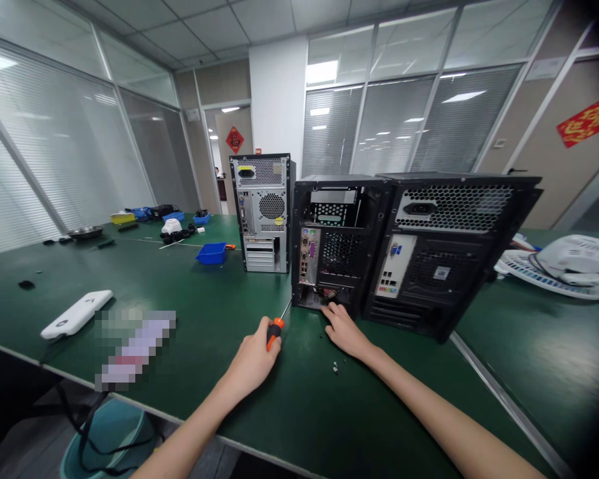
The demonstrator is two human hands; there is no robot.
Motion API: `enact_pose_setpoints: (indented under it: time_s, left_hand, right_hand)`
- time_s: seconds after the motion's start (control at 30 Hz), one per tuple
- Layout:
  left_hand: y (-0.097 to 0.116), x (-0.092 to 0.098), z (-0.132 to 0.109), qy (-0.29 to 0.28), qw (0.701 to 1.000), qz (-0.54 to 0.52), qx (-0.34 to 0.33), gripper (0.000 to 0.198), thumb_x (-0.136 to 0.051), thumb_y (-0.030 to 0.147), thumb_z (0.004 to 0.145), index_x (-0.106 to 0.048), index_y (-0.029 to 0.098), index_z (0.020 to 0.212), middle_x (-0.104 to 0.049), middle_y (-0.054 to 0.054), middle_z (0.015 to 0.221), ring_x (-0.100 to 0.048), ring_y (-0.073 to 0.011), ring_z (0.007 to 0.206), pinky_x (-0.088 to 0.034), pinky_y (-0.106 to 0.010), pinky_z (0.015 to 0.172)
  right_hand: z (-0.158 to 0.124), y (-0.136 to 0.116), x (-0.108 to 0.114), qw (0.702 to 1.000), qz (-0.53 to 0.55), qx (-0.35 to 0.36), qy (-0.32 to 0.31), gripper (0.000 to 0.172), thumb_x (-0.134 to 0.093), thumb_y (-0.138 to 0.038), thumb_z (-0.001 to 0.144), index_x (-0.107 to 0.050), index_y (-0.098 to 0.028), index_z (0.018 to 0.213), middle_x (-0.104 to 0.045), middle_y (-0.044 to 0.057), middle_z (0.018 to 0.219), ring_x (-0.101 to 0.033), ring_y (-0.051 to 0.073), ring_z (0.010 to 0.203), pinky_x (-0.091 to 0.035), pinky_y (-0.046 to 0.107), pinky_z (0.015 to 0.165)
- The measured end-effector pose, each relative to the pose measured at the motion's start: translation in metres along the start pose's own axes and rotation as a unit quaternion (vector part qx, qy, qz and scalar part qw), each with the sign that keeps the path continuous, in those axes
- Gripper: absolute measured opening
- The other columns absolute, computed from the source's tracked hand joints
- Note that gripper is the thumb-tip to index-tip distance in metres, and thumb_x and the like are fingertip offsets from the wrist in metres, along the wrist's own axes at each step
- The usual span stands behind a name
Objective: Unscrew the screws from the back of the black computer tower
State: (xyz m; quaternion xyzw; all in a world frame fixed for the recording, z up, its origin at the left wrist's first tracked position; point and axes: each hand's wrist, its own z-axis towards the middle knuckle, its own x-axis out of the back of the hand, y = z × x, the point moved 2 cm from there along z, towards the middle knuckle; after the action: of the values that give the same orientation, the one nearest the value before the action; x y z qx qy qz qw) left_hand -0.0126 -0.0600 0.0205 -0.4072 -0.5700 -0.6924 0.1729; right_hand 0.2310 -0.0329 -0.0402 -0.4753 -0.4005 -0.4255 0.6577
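My left hand (253,356) grips an orange and black screwdriver (274,332). Its metal tip reaches the lower left corner of the middle black computer case (299,293), whose back faces me. At that case's bottom edge rests my right hand (345,327), fingers stretched out and touching near the low opening, where some wires show. The upper bay of this case is an open hole, and below it sits a panel of ports (308,256). Several small screws (335,367) lie on the green table in front of my right hand.
A silver-backed case (262,219) stands to the left and a black case (424,259) to the right. A blue tray (212,253), a white device (77,314) and a blurred-out item (140,346) lie leftward. At right is a white fan (554,269); below the edge, a teal bin (107,436).
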Motion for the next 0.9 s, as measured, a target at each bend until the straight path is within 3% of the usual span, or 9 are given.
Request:
enact_pose_setpoints:
  time_s: [0.3,0.57,0.9]
  left_hand:
    - [0.010,0.004,-0.002,-0.018,0.992,0.124,0.018,0.022,-0.036,0.036,0.089,-0.043,0.025,0.106,-0.062,-0.005,0.075,-0.058,-0.0188,0.059,-0.033,-0.024,0.054]
    - [0.021,0.007,-0.003,-0.018,0.967,0.255,0.006,0.030,-0.033,0.032,0.089,-0.040,0.023,0.118,-0.068,-0.009,0.090,-0.066,-0.0293,0.082,-0.046,-0.037,0.066]
    - [0.029,0.003,-0.006,-0.004,0.947,0.320,-0.028,0.033,-0.032,0.027,0.089,-0.043,0.022,0.120,-0.068,-0.008,0.089,-0.067,-0.0300,0.079,-0.050,-0.041,0.065]
  right_hand:
    - [0.000,0.000,0.000,1.000,0.000,-0.002,0.002,0.051,-0.038,-0.007,0.076,-0.048,-0.005,0.126,-0.048,0.014,0.111,-0.042,0.025,0.103,-0.035,0.037,0.098]
    - [-0.001,-0.001,0.002,1.000,-0.001,-0.002,-0.002,0.050,-0.038,-0.008,0.077,-0.048,-0.005,0.126,-0.048,0.014,0.111,-0.041,0.025,0.103,-0.035,0.037,0.099]
    - [-0.001,-0.002,0.003,1.000,-0.001,-0.003,-0.003,0.051,-0.038,-0.008,0.076,-0.048,-0.003,0.126,-0.047,0.015,0.112,-0.041,0.025,0.104,-0.033,0.036,0.100]
